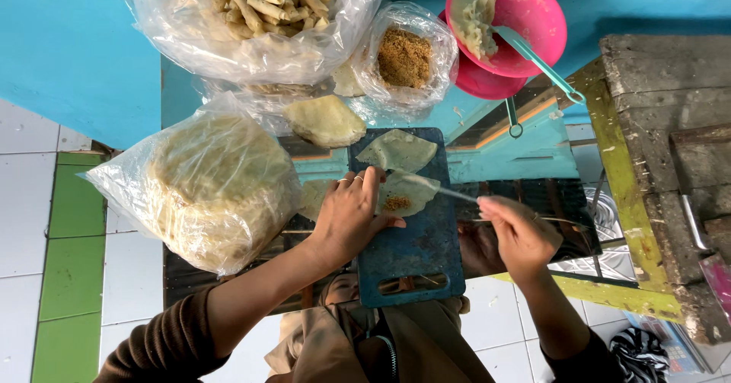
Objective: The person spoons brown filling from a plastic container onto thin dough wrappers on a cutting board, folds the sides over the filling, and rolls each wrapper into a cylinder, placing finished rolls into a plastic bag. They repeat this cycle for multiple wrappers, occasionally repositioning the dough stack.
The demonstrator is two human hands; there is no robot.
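Note:
My left hand presses its fingers on a thin pale wrapper that lies on a dark blue cutting board. A small heap of brown crumbly filling sits on that wrapper by my fingertips. My right hand grips a slim metal utensil whose tip reaches onto the wrapper. A second wrapper lies flat at the board's far end.
A clear bag with a stack of round wrappers lies left. A bag of rolled pieces and a bag of brown filling are beyond the board. Pink bowls hold paste and a teal spoon. A worn wooden bench stands right.

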